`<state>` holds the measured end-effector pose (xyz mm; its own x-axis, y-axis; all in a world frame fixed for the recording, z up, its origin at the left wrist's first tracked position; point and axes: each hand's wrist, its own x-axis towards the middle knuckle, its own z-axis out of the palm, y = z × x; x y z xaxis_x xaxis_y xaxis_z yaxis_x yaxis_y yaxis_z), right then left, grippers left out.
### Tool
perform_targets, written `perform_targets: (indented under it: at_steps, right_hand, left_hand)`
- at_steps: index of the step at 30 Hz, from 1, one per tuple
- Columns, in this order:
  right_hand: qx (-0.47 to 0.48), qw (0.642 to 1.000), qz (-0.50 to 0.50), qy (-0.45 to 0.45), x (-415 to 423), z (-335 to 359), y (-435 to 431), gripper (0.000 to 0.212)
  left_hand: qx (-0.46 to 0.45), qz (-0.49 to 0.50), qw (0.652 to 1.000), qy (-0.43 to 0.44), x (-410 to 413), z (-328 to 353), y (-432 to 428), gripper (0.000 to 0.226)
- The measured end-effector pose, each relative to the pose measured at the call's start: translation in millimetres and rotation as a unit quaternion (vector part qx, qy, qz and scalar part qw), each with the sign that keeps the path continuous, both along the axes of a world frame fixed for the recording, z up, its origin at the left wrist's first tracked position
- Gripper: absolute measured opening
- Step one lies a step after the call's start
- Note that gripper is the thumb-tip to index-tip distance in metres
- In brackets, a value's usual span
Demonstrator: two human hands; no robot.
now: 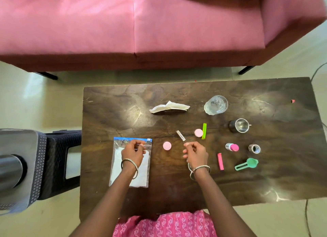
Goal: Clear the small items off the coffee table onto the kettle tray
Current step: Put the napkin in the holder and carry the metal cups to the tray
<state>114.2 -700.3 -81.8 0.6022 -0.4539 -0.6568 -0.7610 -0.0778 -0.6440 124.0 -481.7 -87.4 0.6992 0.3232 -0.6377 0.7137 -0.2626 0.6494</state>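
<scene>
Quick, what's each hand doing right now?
Left hand: curled over the zip bag; grip cannot be told.
Right hand: loosely curled, holding nothing.

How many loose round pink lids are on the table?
2: one pink lid right of the plastic bag, another beside the green clip. A small bottle has its own pink cap.

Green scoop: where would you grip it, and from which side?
Likely the slotted handle, pinched across its edges from above on the near-left side: the scoop lies flat, bowl at the far-right end, handle angled toward the right hand.
</scene>
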Motion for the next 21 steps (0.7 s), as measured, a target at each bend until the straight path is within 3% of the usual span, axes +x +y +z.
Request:
perform_targets:
  at_steps: [7, 12, 17, 21]
  right_hand:
    - [-0.058, 0.997, 0.039, -0.037, -60.0, 23.2, 12.7, 0.017]
    - [-0.110, 0.986, 0.117, -0.036, -86.8, 34.3, -2.3, 0.020]
    - [-0.125, 0.982, 0.133, -0.048, -95.0, 38.4, -48.9, 0.016]
    - [-0.138, 0.981, 0.133, -0.041, -81.4, 34.3, -107.0, 0.014]
  left_hand:
    - [0.025, -0.112, 0.993, -0.010, -22.0, 18.4, -9.0, 0.024]
    - [0.038, -0.163, 0.986, -0.007, -26.6, 31.2, -36.6, 0.016]
    - [0.031, -0.243, 0.969, -0.008, -31.6, 32.6, -79.7, 0.005]
    - [0.044, -0.334, 0.941, 0.014, -37.6, 19.3, -125.4, 0.024]
